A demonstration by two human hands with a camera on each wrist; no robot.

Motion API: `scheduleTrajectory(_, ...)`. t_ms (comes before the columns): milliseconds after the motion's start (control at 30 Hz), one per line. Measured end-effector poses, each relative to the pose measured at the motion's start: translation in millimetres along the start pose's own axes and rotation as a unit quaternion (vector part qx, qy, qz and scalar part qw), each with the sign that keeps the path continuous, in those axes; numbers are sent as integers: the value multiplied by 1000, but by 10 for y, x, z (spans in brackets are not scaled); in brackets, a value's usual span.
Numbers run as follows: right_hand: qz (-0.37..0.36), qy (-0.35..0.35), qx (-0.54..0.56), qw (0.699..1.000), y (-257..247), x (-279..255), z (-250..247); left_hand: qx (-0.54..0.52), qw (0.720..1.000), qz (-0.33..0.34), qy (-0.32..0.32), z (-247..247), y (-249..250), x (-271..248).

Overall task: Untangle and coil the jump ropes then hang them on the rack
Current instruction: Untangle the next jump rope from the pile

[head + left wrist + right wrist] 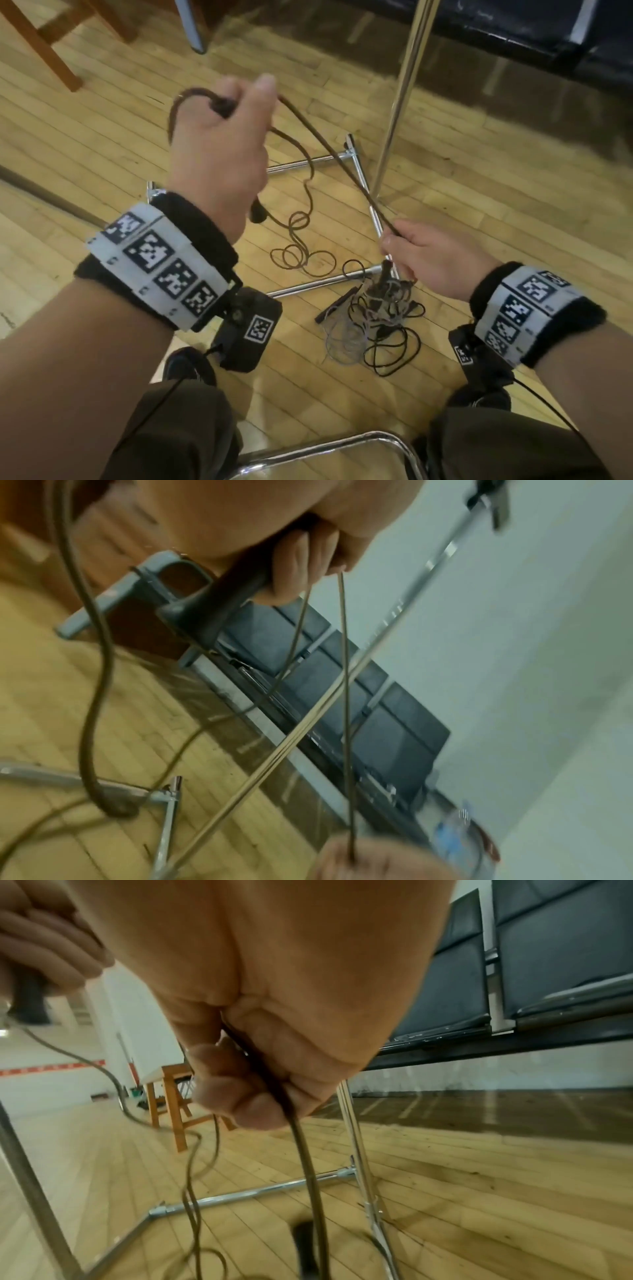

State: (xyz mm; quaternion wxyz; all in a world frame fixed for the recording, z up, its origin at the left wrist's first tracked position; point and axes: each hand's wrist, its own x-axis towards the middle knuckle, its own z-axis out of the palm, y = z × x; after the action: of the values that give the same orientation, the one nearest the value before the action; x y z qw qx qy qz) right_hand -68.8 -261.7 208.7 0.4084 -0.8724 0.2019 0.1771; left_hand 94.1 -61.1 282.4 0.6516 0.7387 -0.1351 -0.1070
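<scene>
My left hand (226,137) is raised and grips the dark handle (219,610) of a brown jump rope (335,154), with a loop of cord arching over the fist. The cord runs taut down to my right hand (431,257), which pinches it between thumb and fingers (240,1096). More of the brown rope hangs down and lies in small coils (301,257) on the wooden floor. Its other handle (257,210) dangles below my left hand. A tangled pile of black and grey jump ropes (376,325) lies on the floor beside the chrome rack base (308,284).
The rack's chrome upright pole (404,96) rises ahead on the right. Dark bench seats (548,961) stand behind it. A wooden stool (44,41) is at the far left. A chrome chair frame (325,448) sits between my knees.
</scene>
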Motion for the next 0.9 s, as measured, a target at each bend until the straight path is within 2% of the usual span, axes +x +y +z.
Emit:
scheduleTrajectory(67, 5, -18, -58, 998, 26, -15, 15, -13, 998, -34, 56, -100, -7, 85)
scheduleTrajectory(133, -3, -19, -87, 996, -2, -39, 27, 94, 993, -72, 28, -155, -110, 123)
scheduleTrajectory(200, -15, -11, -91, 996, -85, -57, 23, 249, 963, -90, -41, -152, -226, 78)
scheduleTrajectory(233, -22, -5, -93, 995, -132, -59, 18, 299, 948, -78, -80, -126, -249, 24)
scheduleTrajectory(333, -48, 5, -88, 995, -251, -67, 27, 330, 909, -37, -252, 5, -233, -134)
scheduleTrajectory(400, -64, 14, -73, 995, -305, -86, 37, 377, 849, -32, -370, 110, -228, -218)
scheduleTrajectory(433, -70, 20, -65, 995, -318, -95, 40, 400, 824, -31, -400, 156, -232, -242)
scheduleTrajectory(467, -75, 24, -57, 995, -325, -104, 41, 413, 812, -33, -411, 187, -232, -250)
scheduleTrajectory(500, -80, 26, -53, 995, -326, -113, 43, 415, 812, -38, -409, 206, -231, -249)
scheduleTrajectory(600, -92, 35, -43, 994, -324, -136, 52, 348, 845, -71, -399, 201, -238, -220)
scheduleTrajectory(633, -95, 38, -26, 994, -323, -144, 51, 327, 849, -81, -408, 196, -238, -216)
scheduleTrajectory(733, -112, 38, 18, 993, -339, -168, 40, 337, 834, -87, -428, 206, -250, -240)
scheduleTrajectory(800, -128, 36, 20, 991, -352, -180, 47, 357, 832, -63, -419, 218, -265, -248)
scheduleTrajectory(867, -122, 24, 29, 992, -341, -167, 58, 352, 854, -17, -382, 213, -254, -229)
scheduleTrajectory(900, -109, 19, 32, 993, -314, -149, 57, 322, 880, -6, -350, 202, -234, -214)
